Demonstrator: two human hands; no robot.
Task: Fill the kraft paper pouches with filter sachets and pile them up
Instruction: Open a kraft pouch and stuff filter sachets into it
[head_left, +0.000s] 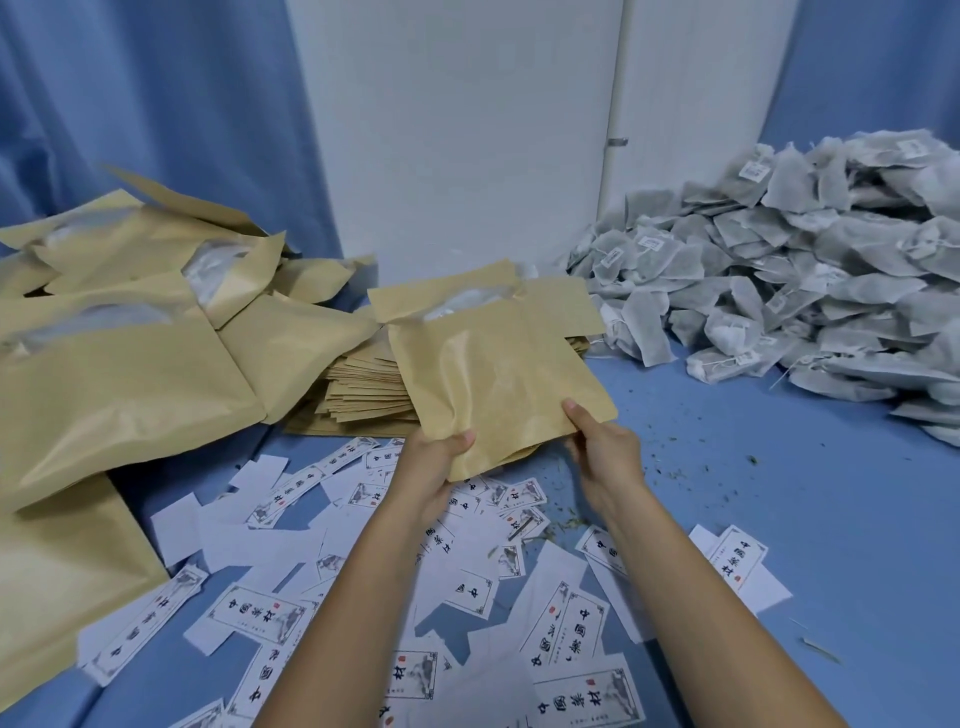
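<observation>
A kraft paper pouch (493, 374) is held up in the middle of the view, its mouth facing away with white filter material showing at the opening. My left hand (431, 467) grips its near left corner and my right hand (602, 447) pinches its near right corner. Under and behind it lies a flat stack of empty pouches (363, 395). At the left, filled pouches (130, 338) are piled loosely. A big heap of grey-white filter sachets (805, 280) with tags lies at the right.
Several printed white labels (363, 597) are scattered over the blue table (779, 493) in front of me. Loose tea crumbs speckle the cloth to the right of my hands. A white wall and blue curtains close off the back.
</observation>
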